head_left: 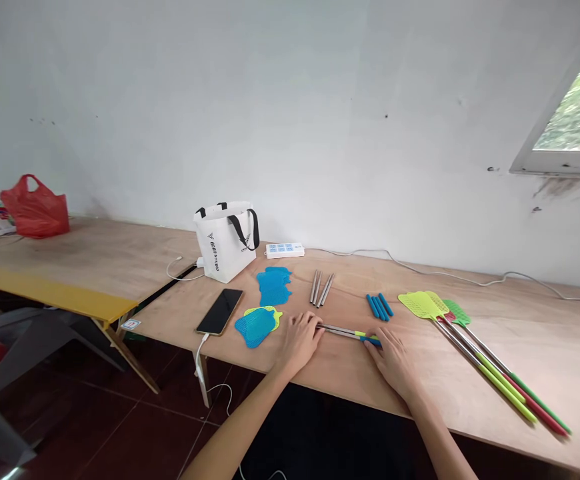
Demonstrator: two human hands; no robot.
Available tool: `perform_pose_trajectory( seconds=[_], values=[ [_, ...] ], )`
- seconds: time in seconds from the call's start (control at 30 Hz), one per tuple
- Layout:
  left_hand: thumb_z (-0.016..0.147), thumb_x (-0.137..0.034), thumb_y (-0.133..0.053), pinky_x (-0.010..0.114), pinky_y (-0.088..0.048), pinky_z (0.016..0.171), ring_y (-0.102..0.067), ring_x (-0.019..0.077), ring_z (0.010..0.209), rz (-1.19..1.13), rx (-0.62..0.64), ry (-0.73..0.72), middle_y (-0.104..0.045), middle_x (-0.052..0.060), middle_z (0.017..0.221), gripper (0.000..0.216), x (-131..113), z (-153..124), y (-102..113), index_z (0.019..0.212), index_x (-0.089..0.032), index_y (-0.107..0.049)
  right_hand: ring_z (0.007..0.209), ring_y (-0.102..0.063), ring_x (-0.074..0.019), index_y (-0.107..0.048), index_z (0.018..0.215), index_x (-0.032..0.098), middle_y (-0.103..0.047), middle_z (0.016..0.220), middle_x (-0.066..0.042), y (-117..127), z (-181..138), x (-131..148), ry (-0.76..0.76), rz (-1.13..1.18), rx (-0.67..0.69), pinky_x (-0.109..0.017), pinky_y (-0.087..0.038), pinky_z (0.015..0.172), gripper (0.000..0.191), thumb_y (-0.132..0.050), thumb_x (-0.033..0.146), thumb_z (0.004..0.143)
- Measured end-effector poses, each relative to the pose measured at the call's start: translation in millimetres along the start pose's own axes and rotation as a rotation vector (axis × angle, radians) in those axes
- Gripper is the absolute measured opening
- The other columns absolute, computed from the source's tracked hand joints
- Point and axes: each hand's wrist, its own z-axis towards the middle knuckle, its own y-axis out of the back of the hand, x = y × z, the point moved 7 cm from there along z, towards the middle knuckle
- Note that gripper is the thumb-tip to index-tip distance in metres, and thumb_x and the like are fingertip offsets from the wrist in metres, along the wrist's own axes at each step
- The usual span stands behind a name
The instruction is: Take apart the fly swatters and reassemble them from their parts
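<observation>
Two metal rods (339,330) lie side by side on the table between my hands, one with a yellow-green grip and one with a blue grip. My left hand (301,341) is closed over their bare left ends. At the other end, my right hand (389,353) has its fingers closed on the coloured grips, partly hiding them. Left of my left hand are a blue swatter head (256,328) on a yellow-green one, with more blue heads (274,287) behind. Several loose metal tubes (323,289) and several blue grips (380,307) lie beyond the rods.
Several complete fly swatters (490,357) lie at the right. A phone (220,311) with a charging cable, a white bag (225,243) and a power strip (285,250) are at the left and back. A red plastic bag (37,210) sits on the adjoining table.
</observation>
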Motion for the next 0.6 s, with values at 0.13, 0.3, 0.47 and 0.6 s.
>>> perform_pose_trajectory(
  seconds=[0.13, 0.3, 0.47, 0.6],
  values=[
    [0.102, -0.028, -0.054, 0.039, -0.039, 0.089, -0.06, 0.0239, 0.104, -0.003, -0.012, 0.016, -0.066, 0.003, 0.11, 0.006, 1.2, 0.4, 0.8, 0.102, -0.023, -0.057, 0.099, -0.064, -0.0254, -0.06, 0.098, 0.029, -0.069, 0.102, -0.003, 0.6, -0.1, 1.9, 0.017, -0.012, 0.001, -0.041, -0.048, 0.089, 0.025, -0.043, 0.049, 0.101],
    [0.101, -0.03, -0.057, 0.039, -0.038, 0.089, -0.06, 0.0237, 0.103, -0.026, -0.006, 0.005, -0.066, 0.002, 0.106, 0.008, 0.5, 0.7, 1.1, 0.097, -0.023, -0.054, 0.1, -0.065, -0.025, -0.062, 0.1, 0.03, -0.069, 0.104, -0.004, -0.2, -0.1, 0.4, 0.023, -0.03, -0.017, -0.041, -0.05, 0.088, 0.028, -0.042, 0.05, 0.101],
    [0.1, -0.031, -0.059, 0.039, -0.038, 0.089, -0.06, 0.024, 0.104, -0.018, -0.002, 0.005, -0.065, 0.002, 0.109, 0.008, -0.8, 0.8, 2.4, 0.1, -0.024, -0.056, 0.107, -0.065, -0.0251, -0.064, 0.107, 0.03, -0.07, 0.112, -0.004, -3.6, -0.6, -1.2, 0.029, -0.025, 0.003, -0.043, -0.048, 0.095, 0.029, -0.043, 0.049, 0.101],
    [0.1, -0.031, -0.058, 0.038, -0.038, 0.09, -0.06, 0.0238, 0.104, -0.025, 0.007, -0.004, -0.065, 0.002, 0.11, 0.007, -2.0, 0.3, 2.7, 0.101, -0.024, -0.057, 0.115, -0.063, -0.0257, -0.066, 0.111, 0.03, -0.069, 0.12, -0.004, -5.5, -1.2, -2.0, 0.027, -0.022, 0.015, -0.045, -0.046, 0.1, 0.031, -0.043, 0.048, 0.101]
  ],
)
